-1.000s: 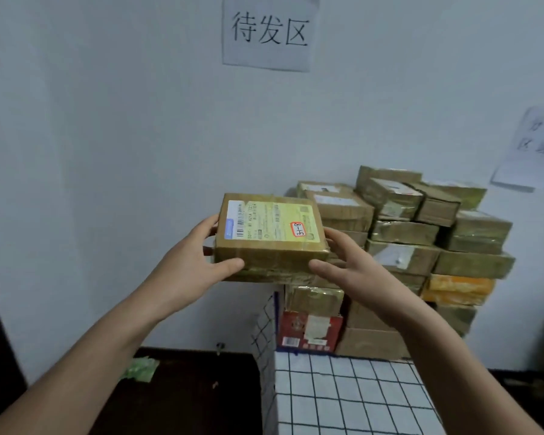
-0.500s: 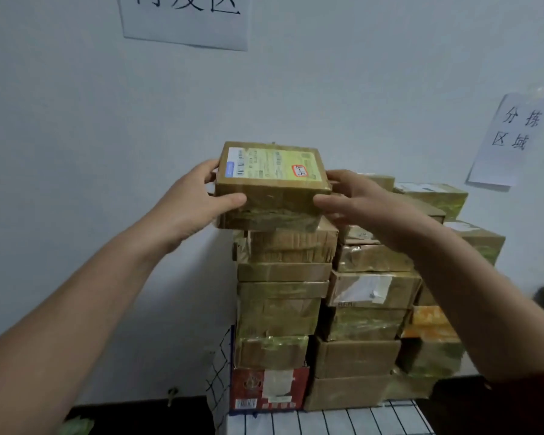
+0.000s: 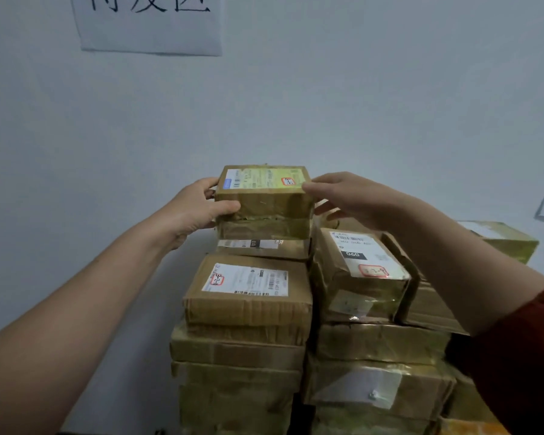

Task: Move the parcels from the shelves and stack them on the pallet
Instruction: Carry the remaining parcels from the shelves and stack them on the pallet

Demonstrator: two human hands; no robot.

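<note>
**Brought from mid-air onto the stack top: parcel (image 3: 264,199), release pending**

Carried forward and up since 1.0 s ago, then held in free air well short of the stack (image 3: 239,353). At 0.5 s ago, hovering at the top of the left column. Now seated, by the look of it, on the rear-left column, near the wall (image 3: 374,105). Level, yellow-green label up, lower edge meeting the taped parcel (image 3: 264,229) beneath along a dark seam.

Hands.
- Left hand (image 3: 195,211): gripping the parcel's left side, thumb curled across the front face, fingers round the far corner.
- Right hand (image 3: 346,196): slackened, fingers fairly straight, touching only the upper right edge, thumb off the front face.

Step judged: placement of 1 parcel, at the point of letting go. Next: square it to the taped parcel below, lift the left thumb, draw both hands straight back.

Edges and room.
- Rear: wall close behind, little room to push further.
- Right: 060 parcel (image 3: 361,262) lower and just beside, right forearm passing above it.
- Front: white-label parcel (image 3: 248,293) lower, forming a step, free air above for the withdrawal.
- Left: open air beside the column, nothing to catch a slip.
- Pallet out of view.
</note>
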